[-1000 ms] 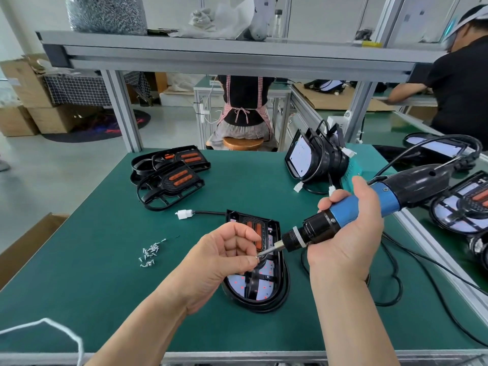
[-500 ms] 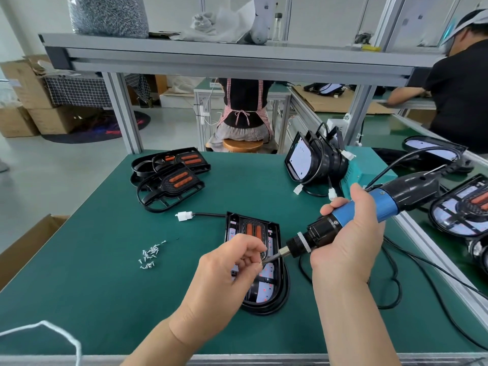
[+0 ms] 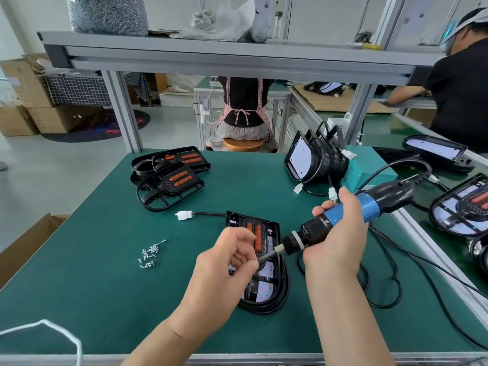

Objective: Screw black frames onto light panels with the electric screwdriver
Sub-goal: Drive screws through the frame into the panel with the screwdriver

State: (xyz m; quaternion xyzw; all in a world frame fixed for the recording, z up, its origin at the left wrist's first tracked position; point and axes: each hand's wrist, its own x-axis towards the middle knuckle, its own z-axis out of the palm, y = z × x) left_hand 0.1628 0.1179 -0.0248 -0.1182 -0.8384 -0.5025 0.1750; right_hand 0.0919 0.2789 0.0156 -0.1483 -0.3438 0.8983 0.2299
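Low in the centre, the left hand (image 3: 227, 270) curls, its thumb and forefinger pinching the bit tip of the blue-and-black electric screwdriver (image 3: 343, 216). The right hand (image 3: 335, 249) grips the screwdriver's barrel. Beneath them the white light panel (image 3: 266, 286), topped by a black plastic frame (image 3: 273, 225), lies flat on the green bench mat (image 3: 79, 286). Small silver screws (image 3: 149, 256) lie at centre left, and spare black frames (image 3: 169, 178) sit at upper left.

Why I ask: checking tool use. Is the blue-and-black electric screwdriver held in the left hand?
No, the right hand grips the blue-and-black electric screwdriver, while the left hand pinches at its bit tip.
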